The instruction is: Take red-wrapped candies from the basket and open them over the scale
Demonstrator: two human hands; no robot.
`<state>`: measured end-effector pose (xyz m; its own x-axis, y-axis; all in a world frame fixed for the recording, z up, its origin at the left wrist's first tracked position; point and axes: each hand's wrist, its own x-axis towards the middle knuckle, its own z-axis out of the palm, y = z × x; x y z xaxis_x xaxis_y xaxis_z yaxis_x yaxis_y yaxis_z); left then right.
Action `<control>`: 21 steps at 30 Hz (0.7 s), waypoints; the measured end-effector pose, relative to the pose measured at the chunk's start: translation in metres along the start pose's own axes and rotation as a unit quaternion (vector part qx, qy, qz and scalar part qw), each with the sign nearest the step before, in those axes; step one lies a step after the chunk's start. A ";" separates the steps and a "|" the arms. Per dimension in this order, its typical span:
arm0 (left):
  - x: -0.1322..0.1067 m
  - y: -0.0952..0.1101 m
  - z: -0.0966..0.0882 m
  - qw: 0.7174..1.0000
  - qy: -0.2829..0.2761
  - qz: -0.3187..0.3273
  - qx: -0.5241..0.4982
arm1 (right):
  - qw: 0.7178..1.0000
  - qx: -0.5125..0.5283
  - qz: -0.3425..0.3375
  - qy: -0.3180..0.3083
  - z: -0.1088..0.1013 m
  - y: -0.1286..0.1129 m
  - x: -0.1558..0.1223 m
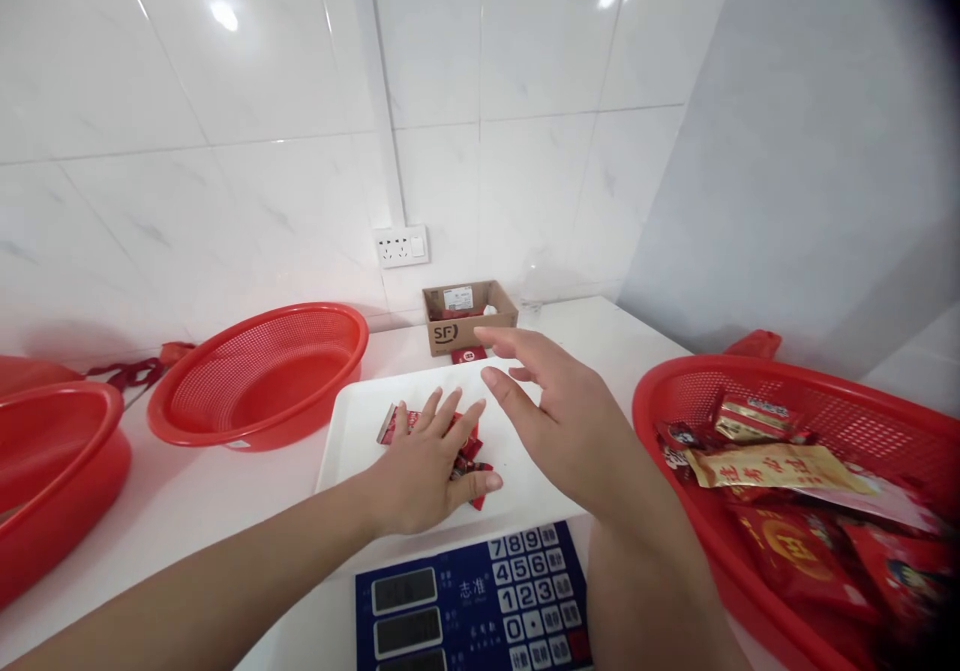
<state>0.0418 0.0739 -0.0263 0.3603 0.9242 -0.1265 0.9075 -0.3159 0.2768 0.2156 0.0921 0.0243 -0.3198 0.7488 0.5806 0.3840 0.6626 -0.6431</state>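
My left hand [424, 471] lies flat, fingers spread, on a small pile of red wrapped candies [397, 421] on the white pan [352, 441] of an electronic scale. The scale's blue keypad panel [480, 601] faces me. My right hand [559, 406] hovers over the pan's right side, fingers stretched out and empty, a little above and to the right of the candies. Most of the candies are hidden under my left hand.
A red mesh basket [262, 376] stands at the left and a red basin [52, 471] at the far left edge. At the right, a red basket [675, 391] holds several red and gold snack packets. A small cardboard box [469, 316] sits by the wall under a socket [401, 246].
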 end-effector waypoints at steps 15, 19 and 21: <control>0.017 -0.018 -0.024 0.998 0.028 -0.050 0.020 | 0.996 0.082 0.010 -0.013 -0.012 -0.006 -0.004; 0.022 0.000 0.001 0.994 0.036 -0.102 0.014 | 0.996 0.089 0.006 -0.021 -0.014 -0.006 -0.004; 0.023 0.002 0.008 0.996 0.037 -0.082 0.019 | 0.996 0.091 0.007 -0.024 -0.014 -0.006 -0.004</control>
<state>0.0537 0.0927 -0.0361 0.1918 0.9767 -0.0966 0.9606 -0.1666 0.2226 0.2270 0.0845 0.0331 -0.3589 0.7547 0.5492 0.2265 0.6413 -0.7331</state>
